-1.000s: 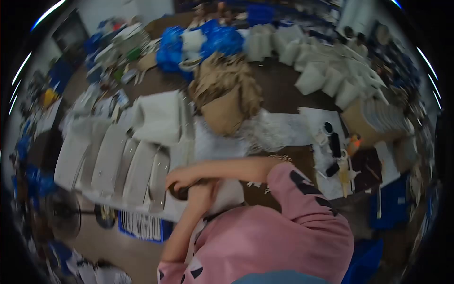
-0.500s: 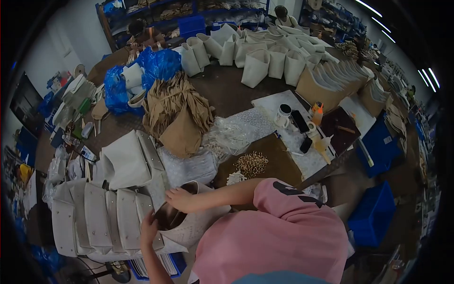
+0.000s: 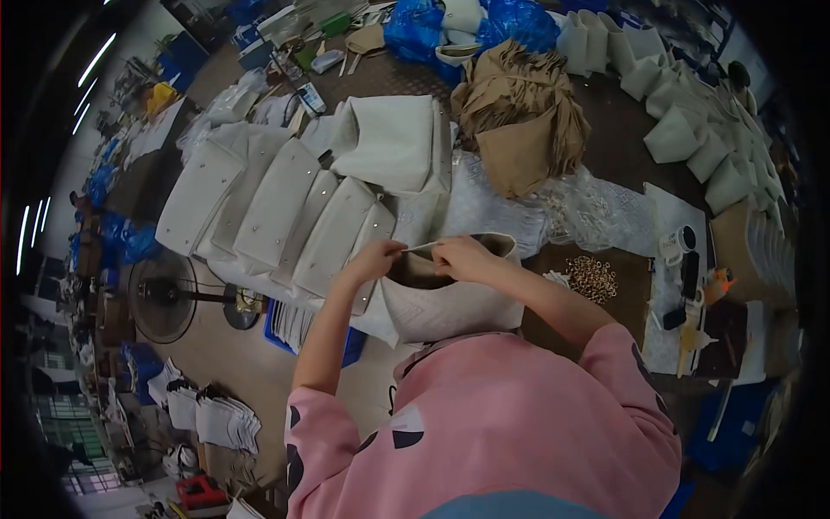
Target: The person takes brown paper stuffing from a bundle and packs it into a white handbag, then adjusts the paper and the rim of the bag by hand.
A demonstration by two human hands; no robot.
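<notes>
Remotely, I judged even tension best while the left hand (image 3: 378,259) and right hand (image 3: 465,258) pinched the open-topped, off-white, leather-look bag (image 3: 450,311) by its far rim.

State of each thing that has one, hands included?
White bag: mouth open, under both hands
Left hand: pinching the bag's rim
Right hand: at the rim, grip unclear
Studded bags: lined up side by side
Gold-coloured pieces: loose, heaped
Brown material: bunched in a pile
Blue bin: holding pale sheets
Fan: cannot tell if running
</notes>
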